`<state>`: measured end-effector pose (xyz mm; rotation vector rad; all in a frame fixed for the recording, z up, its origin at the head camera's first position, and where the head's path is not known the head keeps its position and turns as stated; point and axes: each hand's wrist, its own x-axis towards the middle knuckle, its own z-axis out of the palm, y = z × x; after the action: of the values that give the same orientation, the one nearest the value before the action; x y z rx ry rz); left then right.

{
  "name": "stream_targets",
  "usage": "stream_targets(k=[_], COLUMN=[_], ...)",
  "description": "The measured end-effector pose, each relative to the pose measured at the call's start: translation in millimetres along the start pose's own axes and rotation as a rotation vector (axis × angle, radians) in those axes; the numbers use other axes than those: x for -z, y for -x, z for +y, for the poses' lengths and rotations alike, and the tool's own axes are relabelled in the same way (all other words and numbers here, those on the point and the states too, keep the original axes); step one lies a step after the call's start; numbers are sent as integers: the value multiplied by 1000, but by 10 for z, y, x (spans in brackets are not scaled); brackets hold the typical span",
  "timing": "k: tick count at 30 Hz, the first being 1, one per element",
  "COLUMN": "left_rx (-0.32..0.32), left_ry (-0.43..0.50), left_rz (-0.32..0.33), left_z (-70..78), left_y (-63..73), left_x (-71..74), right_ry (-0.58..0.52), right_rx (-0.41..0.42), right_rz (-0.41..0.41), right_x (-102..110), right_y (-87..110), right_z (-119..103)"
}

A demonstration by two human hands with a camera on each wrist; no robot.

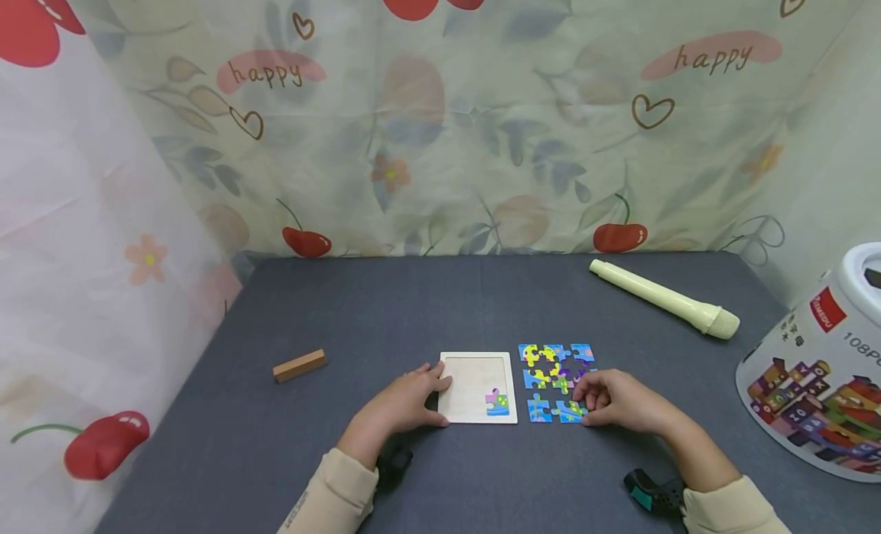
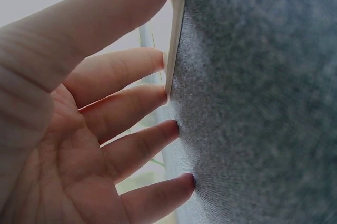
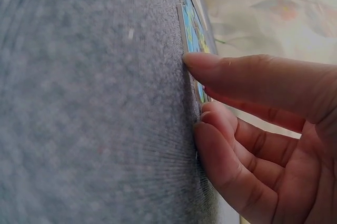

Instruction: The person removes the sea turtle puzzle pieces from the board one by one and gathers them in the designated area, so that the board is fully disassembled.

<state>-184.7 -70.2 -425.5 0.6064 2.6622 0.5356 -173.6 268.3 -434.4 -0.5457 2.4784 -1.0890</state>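
A light wooden puzzle tray [image 1: 468, 389] lies flat, with one joined bit of colourful puzzle [image 1: 497, 402] in its lower right corner. Along the tray's left edge is my left hand [image 1: 411, 396]; in the left wrist view its fingers [image 2: 131, 105] are spread and fairly straight, thumb and fingertips at the rim. To the right of the tray, several jigsaw pieces [image 1: 540, 410] lie in loose rows. My right hand [image 1: 622, 400] pinches at a puzzle piece [image 3: 200, 91] on the right side of these rows, its other fingers curled. That piece is partly hidden by the fingers.
A wooden block [image 1: 299, 365] lies to the left on the dark grey table [image 1: 413, 304]. At the back right rests a pale yellow microphone-shaped stick [image 1: 661, 297]. A large printed bucket [image 1: 819, 381] stands at the right edge. A patterned curtain [image 1: 440, 136] hangs behind.
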Motion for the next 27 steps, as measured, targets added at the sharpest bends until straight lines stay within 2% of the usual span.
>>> stream_targets(k=[10, 14, 17, 23, 27], left_rx=[-5, -20, -26, -19, -9], left_ry=[-2, -8, -15, -11, -5], left_rz=[6, 5, 4, 3, 6], left_z=[-17, -33, -45, -49, -53], left_y=[2, -4, -8, -9, -7], left_x=[-9, -13, -21, -35, -28], right_ry=[13, -18, -42, -23, -3], right_rx=[0, 16, 48, 137, 143], right_rz=[9, -11, -37, -92, -104], right_x=[45, 37, 3, -81, -132], right_y=[-18, -65, -140, -383, -523], right_z=[-41, -78, -132, -291, -388])
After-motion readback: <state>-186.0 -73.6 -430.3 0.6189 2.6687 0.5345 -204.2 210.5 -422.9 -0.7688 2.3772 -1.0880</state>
